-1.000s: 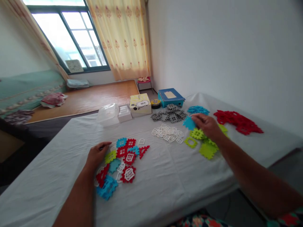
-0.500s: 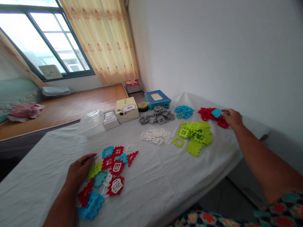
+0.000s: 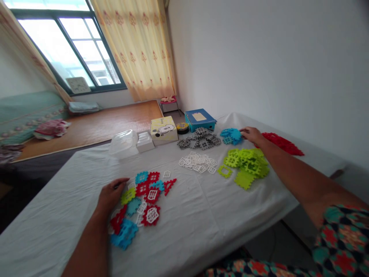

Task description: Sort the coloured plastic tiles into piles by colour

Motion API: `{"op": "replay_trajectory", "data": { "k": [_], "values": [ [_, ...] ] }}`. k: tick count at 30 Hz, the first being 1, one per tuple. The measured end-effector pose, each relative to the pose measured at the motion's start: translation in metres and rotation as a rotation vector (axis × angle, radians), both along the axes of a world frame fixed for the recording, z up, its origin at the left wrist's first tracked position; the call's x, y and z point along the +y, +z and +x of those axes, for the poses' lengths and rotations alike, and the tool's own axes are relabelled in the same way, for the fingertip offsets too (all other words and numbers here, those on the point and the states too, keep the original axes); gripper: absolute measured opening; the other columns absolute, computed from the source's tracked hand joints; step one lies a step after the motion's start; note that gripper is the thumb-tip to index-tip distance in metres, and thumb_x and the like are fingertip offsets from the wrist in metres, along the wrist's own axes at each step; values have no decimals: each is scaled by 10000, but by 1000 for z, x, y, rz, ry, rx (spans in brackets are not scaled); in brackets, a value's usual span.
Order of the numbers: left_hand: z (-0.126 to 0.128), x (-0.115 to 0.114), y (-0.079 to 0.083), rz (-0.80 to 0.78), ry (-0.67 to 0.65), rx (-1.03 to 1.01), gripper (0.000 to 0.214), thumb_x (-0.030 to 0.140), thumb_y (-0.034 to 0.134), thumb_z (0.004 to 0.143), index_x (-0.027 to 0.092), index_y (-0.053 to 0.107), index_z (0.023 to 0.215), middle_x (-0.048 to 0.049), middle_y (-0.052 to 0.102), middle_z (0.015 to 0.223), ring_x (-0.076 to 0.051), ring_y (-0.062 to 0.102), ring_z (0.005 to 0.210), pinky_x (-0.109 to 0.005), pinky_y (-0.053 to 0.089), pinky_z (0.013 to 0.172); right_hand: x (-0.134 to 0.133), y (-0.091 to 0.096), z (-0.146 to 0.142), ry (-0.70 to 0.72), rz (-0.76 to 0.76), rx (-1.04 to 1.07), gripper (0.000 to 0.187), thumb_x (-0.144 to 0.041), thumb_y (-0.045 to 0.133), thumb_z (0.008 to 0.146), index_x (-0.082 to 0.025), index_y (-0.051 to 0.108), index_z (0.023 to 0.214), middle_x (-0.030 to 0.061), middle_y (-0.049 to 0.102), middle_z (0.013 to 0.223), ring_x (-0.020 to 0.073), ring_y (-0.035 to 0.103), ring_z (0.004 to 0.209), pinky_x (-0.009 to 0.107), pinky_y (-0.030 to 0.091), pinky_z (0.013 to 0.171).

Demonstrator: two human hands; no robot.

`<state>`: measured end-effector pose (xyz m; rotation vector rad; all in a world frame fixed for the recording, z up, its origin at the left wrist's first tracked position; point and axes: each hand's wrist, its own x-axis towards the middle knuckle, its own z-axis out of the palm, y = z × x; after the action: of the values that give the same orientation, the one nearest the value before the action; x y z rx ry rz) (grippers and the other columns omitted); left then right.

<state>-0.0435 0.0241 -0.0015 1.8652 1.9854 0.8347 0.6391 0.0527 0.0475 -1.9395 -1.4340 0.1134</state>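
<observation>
My left hand (image 3: 111, 194) rests palm down on the left edge of a joined cluster of red, blue and green puzzle tiles (image 3: 142, 196), fingers curled over it. My right hand (image 3: 253, 134) reaches far right and touches the pile of blue tiles (image 3: 230, 135), fingers closed at its edge; what they pinch is hidden. Between the hands lie a pile of small white window pieces (image 3: 198, 162) and a pile of green tiles (image 3: 247, 164). Red tiles (image 3: 281, 142) lie past my right hand.
Grey tiles (image 3: 200, 139) sit at the back of the white-clothed table (image 3: 201, 215). Behind them stand a blue box (image 3: 200, 119), a yellow box (image 3: 163, 130), a white box (image 3: 144, 141) and a clear plastic lid (image 3: 124, 143). A wall runs along the right.
My right hand has moved from the red pile back left to the blue pile. The blue tile seen on the red pile is no longer there. My left hand stays on the cluster.
</observation>
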Motion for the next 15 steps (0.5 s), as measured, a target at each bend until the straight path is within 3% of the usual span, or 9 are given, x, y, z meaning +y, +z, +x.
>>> {"op": "replay_trajectory", "data": {
  "k": [4,6,10,13,15],
  "values": [
    [1,-1,-1,17,-15,-22,375,422,529,705,223,747,936,-23,755,911,-221,681,849,-283,529,756,16,19,-25,-40,-30,-173,319,-248,571,773,-129,686,1045,130,708,1036,207,664,838,344,505,831],
    [3,-1,-1,30,-23,-39,349,393,527,710,216,749,915,-29,753,931,-221,678,878,-289,520,797,13,30,-61,79,4,-212,321,-259,553,797,-158,677,1076,103,706,1052,205,665,826,340,502,823],
    [6,0,-7,40,-49,-65,331,330,514,732,203,748,929,-42,749,956,-214,675,900,-292,507,814,-23,32,-185,636,17,-151,294,-345,532,861,-221,671,1088,47,717,982,178,653,765,304,516,733],
    [5,0,-15,46,-45,-83,331,315,513,752,190,745,953,-44,749,929,-202,673,842,-289,510,773,-56,13,-281,1040,7,-211,268,-286,500,900,-212,666,1097,63,705,1024,186,639,881,325,502,818],
    [4,-1,-18,52,-43,-86,328,305,514,763,188,744,966,-42,750,914,-194,668,813,-286,510,751,-67,-3,-329,1183,12,-316,258,-230,508,901,-189,663,1103,90,691,1070,209,600,996,361,465,903]
  ]
}}
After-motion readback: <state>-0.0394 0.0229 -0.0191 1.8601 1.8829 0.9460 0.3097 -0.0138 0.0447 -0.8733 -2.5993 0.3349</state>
